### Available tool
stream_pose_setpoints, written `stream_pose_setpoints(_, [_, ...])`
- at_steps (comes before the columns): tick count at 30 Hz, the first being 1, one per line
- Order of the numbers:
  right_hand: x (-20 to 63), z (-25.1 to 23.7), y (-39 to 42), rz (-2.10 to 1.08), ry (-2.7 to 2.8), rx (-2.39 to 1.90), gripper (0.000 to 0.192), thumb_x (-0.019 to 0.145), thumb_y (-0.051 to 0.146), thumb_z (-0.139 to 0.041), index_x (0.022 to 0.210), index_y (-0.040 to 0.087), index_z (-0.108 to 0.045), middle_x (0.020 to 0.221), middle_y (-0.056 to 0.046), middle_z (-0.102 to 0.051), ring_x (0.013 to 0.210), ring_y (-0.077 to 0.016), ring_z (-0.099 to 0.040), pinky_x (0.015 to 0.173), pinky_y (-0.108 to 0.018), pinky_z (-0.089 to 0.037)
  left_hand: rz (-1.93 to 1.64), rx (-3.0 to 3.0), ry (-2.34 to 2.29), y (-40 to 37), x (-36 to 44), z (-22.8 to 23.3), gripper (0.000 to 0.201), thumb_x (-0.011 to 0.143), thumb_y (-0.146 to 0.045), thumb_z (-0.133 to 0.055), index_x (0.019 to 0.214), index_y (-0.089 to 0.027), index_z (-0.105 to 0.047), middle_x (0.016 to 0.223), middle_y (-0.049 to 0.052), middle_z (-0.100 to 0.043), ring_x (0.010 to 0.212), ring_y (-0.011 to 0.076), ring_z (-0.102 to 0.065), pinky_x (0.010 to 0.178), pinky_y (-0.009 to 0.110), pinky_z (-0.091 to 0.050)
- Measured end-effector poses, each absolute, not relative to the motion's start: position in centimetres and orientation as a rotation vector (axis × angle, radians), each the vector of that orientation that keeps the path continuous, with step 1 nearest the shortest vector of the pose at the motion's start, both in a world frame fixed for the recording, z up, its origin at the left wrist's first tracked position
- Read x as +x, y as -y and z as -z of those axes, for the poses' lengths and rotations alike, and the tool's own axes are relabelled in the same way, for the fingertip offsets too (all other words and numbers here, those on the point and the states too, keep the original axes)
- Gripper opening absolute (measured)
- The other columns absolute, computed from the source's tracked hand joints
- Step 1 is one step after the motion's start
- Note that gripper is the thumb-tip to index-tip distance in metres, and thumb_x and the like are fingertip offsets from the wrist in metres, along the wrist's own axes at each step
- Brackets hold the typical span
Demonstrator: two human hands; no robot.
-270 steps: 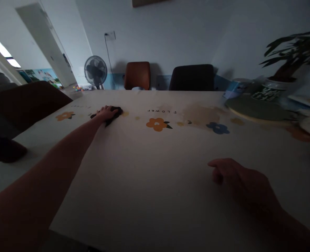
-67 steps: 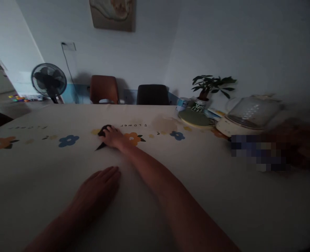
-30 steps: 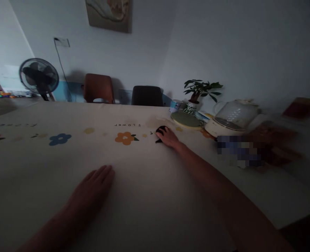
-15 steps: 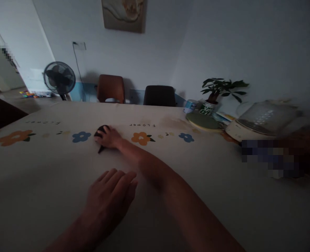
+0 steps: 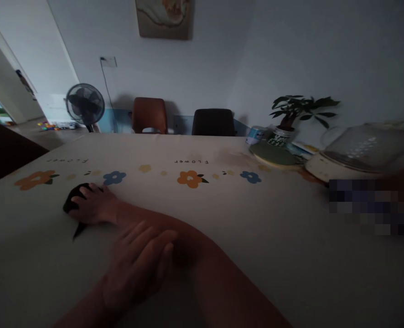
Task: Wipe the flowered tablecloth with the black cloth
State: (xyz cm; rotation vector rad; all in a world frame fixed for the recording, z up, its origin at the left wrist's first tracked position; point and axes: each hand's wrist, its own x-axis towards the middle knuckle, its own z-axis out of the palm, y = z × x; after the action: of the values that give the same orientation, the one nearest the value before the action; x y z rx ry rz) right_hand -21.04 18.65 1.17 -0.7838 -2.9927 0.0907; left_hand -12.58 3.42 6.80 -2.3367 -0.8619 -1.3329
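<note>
My right hand [image 5: 97, 203] reaches across to the left side of the table with its fingers spread over a black cloth [image 5: 72, 199], pressing it onto the tablecloth [image 5: 147, 152]. One pointed corner of the cloth sticks out below the hand. Closer to me, my left hand [image 5: 137, 264] hovers in front of my right forearm, somewhat blurred. Its fingers are loosely curled together, and I see nothing in them. The palm is hidden. The tablecloth is pale, printed with orange and blue flowers.
At the right stand a potted plant [image 5: 284, 123], a round green mat [image 5: 277, 156], a can [image 5: 255, 135] and a cooking pot [image 5: 352, 155] with a clear lid. Beyond the table are a brown chair [image 5: 149, 114], a dark chair [image 5: 213, 122] and a fan [image 5: 85, 105].
My right hand has slid the black cloth left and towards me across the table. My left hand has stayed nearly in place. The view has shifted slightly.
</note>
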Motion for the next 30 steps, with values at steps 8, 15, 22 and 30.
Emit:
stream_pose_setpoints(8, [-7.0,0.7,-18.5,-0.171,2.807,-0.843,0.051,0.099,0.047,-0.045,0.146,0.025,-0.046,0.161,-0.011,-0.034,0.148,-0.0331,-0.028,0.113,-0.057,-0.032,1.383,-2.251,1.017,-5.1,-13.4,-5.0,0.019,0.094,-0.01,-0.047,0.08,-0.016,-0.057,0.068,0.002,-0.059,0.061,0.0117,-0.055,0.061,0.024,-0.041])
stream_pose_setpoints(15, [11.6,-1.8,-16.4,-0.263,2.622,-1.6,0.056,0.1,0.044,-0.037,0.152,0.024,-0.04,0.165,-0.007,-0.024,0.153,-0.0261,-0.018,0.121,-0.052,-0.021,1.394,-2.233,1.186,-5.8,-13.2,-4.2,0.023,0.097,-0.016,-0.045,0.087,-0.016,-0.065,0.066,-0.002,-0.061,0.057,0.0071,-0.056,0.058,0.018,-0.041])
stream_pose_setpoints(22, [28.0,-1.4,-14.6,-0.151,2.252,-2.126,0.056,0.098,0.039,-0.03,0.151,0.023,-0.042,0.164,-0.01,-0.026,0.152,-0.0295,-0.02,0.118,-0.058,-0.022,1.352,-2.333,1.682,-6.2,-13.1,-3.6,0.041,0.093,-0.041,-0.038,0.067,-0.018,-0.061,0.059,0.0,-0.061,0.05,0.0093,-0.051,0.052,0.02,-0.038])
stream_pose_setpoints(30, [36.1,-0.9,-14.9,0.029,1.837,-2.493,0.056,0.098,0.036,-0.023,0.147,0.02,-0.046,0.157,-0.016,-0.037,0.145,-0.0333,-0.03,0.111,-0.057,-0.034,0.562,-2.688,1.826,-6.2,-12.1,-1.9,0.051,0.093,-0.05,-0.032,0.055,-0.019,-0.049,0.05,0.001,-0.053,0.045,0.0117,-0.047,0.048,0.022,-0.024])
